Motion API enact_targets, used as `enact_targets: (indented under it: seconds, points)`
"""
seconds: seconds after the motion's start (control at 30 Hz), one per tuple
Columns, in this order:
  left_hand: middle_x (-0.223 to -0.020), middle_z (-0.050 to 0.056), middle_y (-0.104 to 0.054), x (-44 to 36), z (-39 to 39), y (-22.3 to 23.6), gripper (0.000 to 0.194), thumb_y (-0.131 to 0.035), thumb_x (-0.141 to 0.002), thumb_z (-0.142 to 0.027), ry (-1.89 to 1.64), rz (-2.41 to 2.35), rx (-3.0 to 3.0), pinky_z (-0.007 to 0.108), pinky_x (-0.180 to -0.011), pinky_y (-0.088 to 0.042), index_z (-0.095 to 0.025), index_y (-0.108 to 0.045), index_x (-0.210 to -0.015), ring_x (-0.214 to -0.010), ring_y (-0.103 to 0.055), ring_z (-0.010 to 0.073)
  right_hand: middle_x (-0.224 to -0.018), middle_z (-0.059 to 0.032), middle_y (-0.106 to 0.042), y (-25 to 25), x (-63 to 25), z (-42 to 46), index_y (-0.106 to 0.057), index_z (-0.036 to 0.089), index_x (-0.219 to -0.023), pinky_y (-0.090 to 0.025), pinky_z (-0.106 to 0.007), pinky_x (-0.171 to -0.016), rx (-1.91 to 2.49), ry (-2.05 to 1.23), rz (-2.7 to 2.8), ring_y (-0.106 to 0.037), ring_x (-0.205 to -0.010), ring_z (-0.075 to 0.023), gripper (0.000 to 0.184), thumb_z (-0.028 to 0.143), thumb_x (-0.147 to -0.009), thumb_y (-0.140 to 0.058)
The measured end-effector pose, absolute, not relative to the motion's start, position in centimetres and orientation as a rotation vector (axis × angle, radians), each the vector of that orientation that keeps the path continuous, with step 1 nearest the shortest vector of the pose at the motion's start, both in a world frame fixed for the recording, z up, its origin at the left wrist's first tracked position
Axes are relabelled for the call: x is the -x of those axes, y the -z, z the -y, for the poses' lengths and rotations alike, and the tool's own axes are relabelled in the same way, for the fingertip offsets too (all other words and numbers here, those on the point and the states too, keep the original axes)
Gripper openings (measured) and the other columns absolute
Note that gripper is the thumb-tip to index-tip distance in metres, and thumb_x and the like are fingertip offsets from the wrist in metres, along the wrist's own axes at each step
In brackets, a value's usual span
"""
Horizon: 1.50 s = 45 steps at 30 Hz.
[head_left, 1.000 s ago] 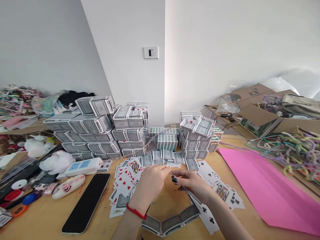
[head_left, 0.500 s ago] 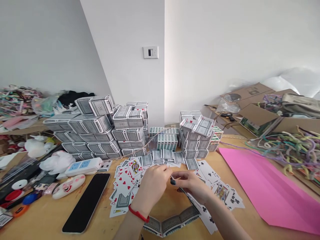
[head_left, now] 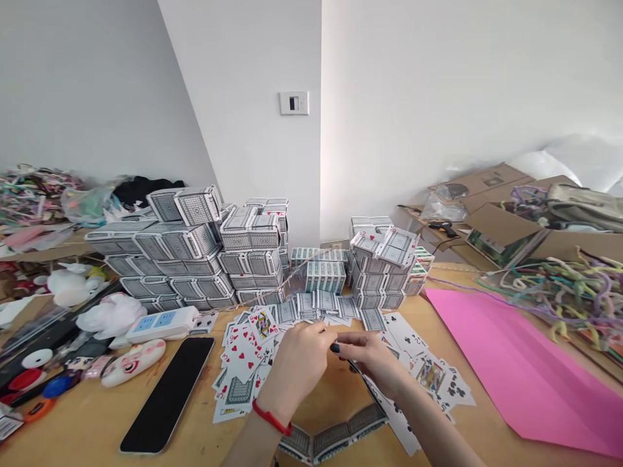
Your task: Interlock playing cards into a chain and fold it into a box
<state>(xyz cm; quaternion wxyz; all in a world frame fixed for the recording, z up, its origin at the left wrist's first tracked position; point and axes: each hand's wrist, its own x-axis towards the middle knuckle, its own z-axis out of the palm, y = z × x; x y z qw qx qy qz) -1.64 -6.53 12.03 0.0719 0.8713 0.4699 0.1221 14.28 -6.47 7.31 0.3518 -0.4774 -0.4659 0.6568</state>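
Observation:
My left hand (head_left: 302, 357), with a red cord bracelet at the wrist, is closed with its fingertips against those of my right hand (head_left: 372, 360). Both pinch one part of a chain of folded playing cards (head_left: 348, 431), though the exact pinch point is mostly covered by my fingers. From my right hand the chain runs toward me, bends at a corner and passes left beneath my left wrist, standing on edge with patterned grey backs showing. Loose heart cards (head_left: 243, 350) lie left of my hands, and loose club cards (head_left: 403, 334) lie to the right.
Stacked blocks of grey-backed cards (head_left: 175, 243) rise at the back left, with another stack (head_left: 379, 282) at the back right. A black phone (head_left: 168, 395), a white power strip (head_left: 163, 324) and plush toys (head_left: 111, 318) are at left. Pink paper (head_left: 525, 376) lies right.
My fingertips have drawn closer together, and the right thumb has shifted slightly up against the left fingers. The card chain near me has moved very little.

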Motion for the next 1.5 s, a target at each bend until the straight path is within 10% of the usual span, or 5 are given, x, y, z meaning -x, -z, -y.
enact_targets:
  seconds: [0.57,1.17,1.5]
  points:
    - [-0.102,0.003,-0.065,1.3,6.8,-12.3,0.049,-0.038,-0.077,-0.007,-0.457,-1.363,-2.368,0.031,-0.079,-0.044,-0.027,-0.047,-0.121,-0.094,-0.059,0.0197,-0.07,-0.0017,-0.061,-7.4,-14.5,6.4,-0.069,0.019,-0.091,-0.032,-0.022,-0.05,1.195,-1.715,1.16,-0.044,-0.055,-0.0086,0.034,0.041,-0.065,-0.067]
    - [-0.119,-0.001,-0.056,1.3,6.5,-11.4,0.046,-0.048,-0.074,-0.017,-0.531,-1.23,-2.311,0.03,-0.089,-0.039,-0.029,-0.048,-0.119,-0.104,-0.052,0.0185,-0.077,-0.005,-0.063,-7.3,-14.3,6.4,-0.067,0.017,-0.091,-0.043,-0.026,-0.06,1.208,-1.684,1.09,-0.055,-0.069,-0.0157,0.045,0.05,-0.06,-0.067]
    - [-0.095,0.0,-0.064,1.4,6.1,-11.8,0.02,-0.043,-0.08,-0.019,-0.494,-1.279,-2.342,0.025,-0.072,-0.041,-0.024,-0.06,-0.09,-0.086,-0.056,0.0171,-0.088,-0.0063,-0.065,-6.8,-14.5,6.2,-0.06,0.021,-0.106,-0.045,-0.033,-0.073,1.153,-1.724,1.11,-0.058,-0.083,-0.0196,0.054,0.053,-0.062,-0.066]
